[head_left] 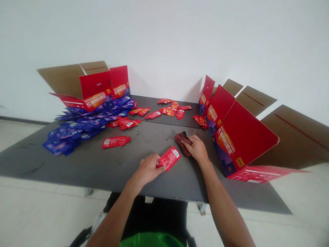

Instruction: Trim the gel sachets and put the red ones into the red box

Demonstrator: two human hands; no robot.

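The red sachet (pixel 169 159) is glossy, foil-like plastic film, as are the blue sachets (pixel 86 127). The dark red cloth (pixel 183 144) looks soft and matt. The cartons (pixel 244 133) are cardboard, glossy printed outside, matt brown inside. The desk (pixel 77 164) is dark, matt and scuffed.

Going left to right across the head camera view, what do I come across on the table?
blue sachet pile → left hand → red sachet → right hand → red cardboard carton
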